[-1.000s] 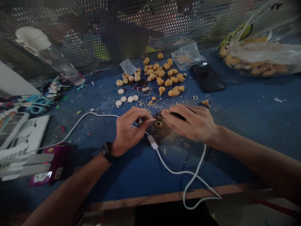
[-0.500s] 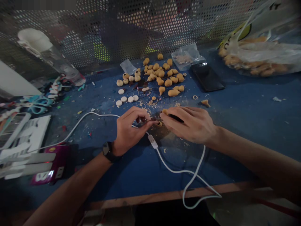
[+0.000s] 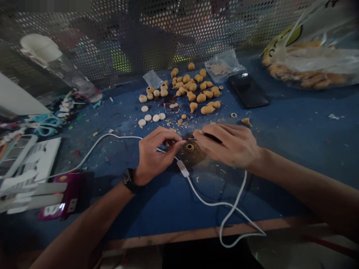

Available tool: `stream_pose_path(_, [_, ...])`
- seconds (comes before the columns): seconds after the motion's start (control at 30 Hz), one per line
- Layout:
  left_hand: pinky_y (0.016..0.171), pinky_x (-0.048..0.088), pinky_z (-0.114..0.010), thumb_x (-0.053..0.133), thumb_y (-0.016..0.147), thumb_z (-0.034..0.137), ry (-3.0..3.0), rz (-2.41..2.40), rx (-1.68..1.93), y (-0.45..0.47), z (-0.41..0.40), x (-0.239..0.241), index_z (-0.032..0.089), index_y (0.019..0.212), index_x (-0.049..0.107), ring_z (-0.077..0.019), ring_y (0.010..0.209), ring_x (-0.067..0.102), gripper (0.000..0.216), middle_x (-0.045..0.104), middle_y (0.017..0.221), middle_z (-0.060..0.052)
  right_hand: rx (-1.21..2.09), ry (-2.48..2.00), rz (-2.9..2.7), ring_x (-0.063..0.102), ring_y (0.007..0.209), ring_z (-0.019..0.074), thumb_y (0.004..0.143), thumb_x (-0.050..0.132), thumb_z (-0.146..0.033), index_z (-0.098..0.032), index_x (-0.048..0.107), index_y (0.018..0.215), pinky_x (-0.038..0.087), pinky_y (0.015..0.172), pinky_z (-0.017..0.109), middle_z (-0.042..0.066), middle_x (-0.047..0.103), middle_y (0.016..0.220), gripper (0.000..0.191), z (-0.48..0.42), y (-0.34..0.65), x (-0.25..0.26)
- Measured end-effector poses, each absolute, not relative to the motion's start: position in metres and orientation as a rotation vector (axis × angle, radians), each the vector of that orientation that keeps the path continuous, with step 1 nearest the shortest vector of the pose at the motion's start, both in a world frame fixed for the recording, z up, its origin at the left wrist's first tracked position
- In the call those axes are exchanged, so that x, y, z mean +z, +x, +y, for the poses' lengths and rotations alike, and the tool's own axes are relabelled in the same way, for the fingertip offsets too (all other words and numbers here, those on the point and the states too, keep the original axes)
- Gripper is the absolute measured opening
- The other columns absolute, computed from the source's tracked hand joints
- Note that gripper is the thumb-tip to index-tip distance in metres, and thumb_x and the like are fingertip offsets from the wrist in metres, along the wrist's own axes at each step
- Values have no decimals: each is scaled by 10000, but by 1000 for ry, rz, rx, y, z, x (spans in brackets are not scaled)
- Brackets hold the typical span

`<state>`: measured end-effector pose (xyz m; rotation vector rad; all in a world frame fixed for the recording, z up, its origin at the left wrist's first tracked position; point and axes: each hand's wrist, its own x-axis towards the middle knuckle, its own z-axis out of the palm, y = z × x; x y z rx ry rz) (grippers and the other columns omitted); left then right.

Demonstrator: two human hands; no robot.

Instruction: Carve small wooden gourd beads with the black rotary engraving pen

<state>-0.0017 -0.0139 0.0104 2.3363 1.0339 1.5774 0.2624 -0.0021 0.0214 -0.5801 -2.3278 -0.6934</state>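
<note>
Both hands sit close together in the middle of the blue table (image 3: 294, 142). Left hand (image 3: 157, 153) has its thumb and fingers pinched shut. What it pinches is too small to see. It wears a black watch (image 3: 128, 179) on the wrist. Right hand (image 3: 227, 145) is curled over a dark tool (image 3: 211, 138) and grips it. The tips of the two hands almost meet. A little tan ring (image 3: 190, 147) lies on the table just below the fingertips.

A white cable (image 3: 213, 203) runs under both hands. Behind the hands is a pile of tan gourd shapes (image 3: 196, 91), with some white round discs (image 3: 151, 118) beside it. A black phone (image 3: 248, 91) lies to the right of the pile. Blue scissors (image 3: 42, 125) lie far to the left.
</note>
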Motion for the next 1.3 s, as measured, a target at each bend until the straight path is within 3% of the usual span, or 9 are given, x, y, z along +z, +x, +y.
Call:
stream_pose_path(0.2, [724,646,-281,862,1129,429,2359,991,1536,-4,-11,6,239,1133,860,-154,781,791,189,895,975,-32,-762,-583,-2327,752,839,137,1130,715,-128,-194,789,1206,624,756,274,19,784,1004,125,-1,262,23])
stream_pose_path(0.33, [808,690,-291,842,1144,305,2408,908,1549,-4,-12,7,240,1102,880,-175,886,865,87,925,986,-40,-733,-570,-2362,749,832,148,1132,714,-149,-192,795,1247,624,755,284,27,802,1006,146,1,264,22])
stream_pose_path(0.47, [778,698,-314,844,1140,317,2412,959,1564,-2,-14,10,245,1092,893,-195,860,871,99,928,962,-49,-681,-584,-2391,761,844,158,1145,702,-184,-226,808,1283,628,782,302,25,824,1011,179,6,270,20])
stream_pose_path(0.6, [726,672,-303,878,1111,308,2311,1021,1633,-5,-12,10,243,1055,892,-175,787,830,87,915,931,-42,-629,-647,-2391,758,832,165,1168,696,-242,-218,833,1189,578,745,311,33,839,1008,141,22,282,13])
stream_pose_path(0.73, [716,675,-308,932,1065,312,2223,1021,1669,-7,-9,9,261,1053,898,-171,772,816,63,910,936,-21,-550,-840,-2339,754,855,181,1221,610,-317,-219,860,1180,528,734,327,50,850,1015,271,42,292,2])
stream_pose_path(0.9, [664,640,-269,975,1003,236,2222,939,1635,-3,-11,8,249,1060,886,-140,730,783,107,902,941,-9,-420,-1023,-2411,707,835,197,1230,560,-347,-209,840,949,403,660,358,67,806,910,420,52,292,-14])
stream_pose_path(0.97, [667,636,-259,984,992,225,2225,912,1623,-1,-12,8,242,1055,870,-132,729,773,131,897,933,-5,-382,-1055,-2412,715,856,201,1229,547,-340,-208,831,971,397,663,355,70,808,931,406,50,290,-13])
stream_pose_path(1.1, [666,642,-267,1003,992,330,2207,959,1596,-2,-11,8,230,1019,839,-137,715,765,194,890,914,-11,-265,-1013,-2316,737,890,192,1232,547,-328,-202,801,1161,447,665,319,79,834,1109,292,35,281,1])
stream_pose_path(1.3, [630,624,-254,989,996,535,2214,1045,1555,-4,-10,5,219,926,805,-132,669,738,373,855,834,-6,-318,-626,-2333,754,896,155,1168,664,-205,-223,781,1217,558,749,273,29,826,1076,128,10,269,13])
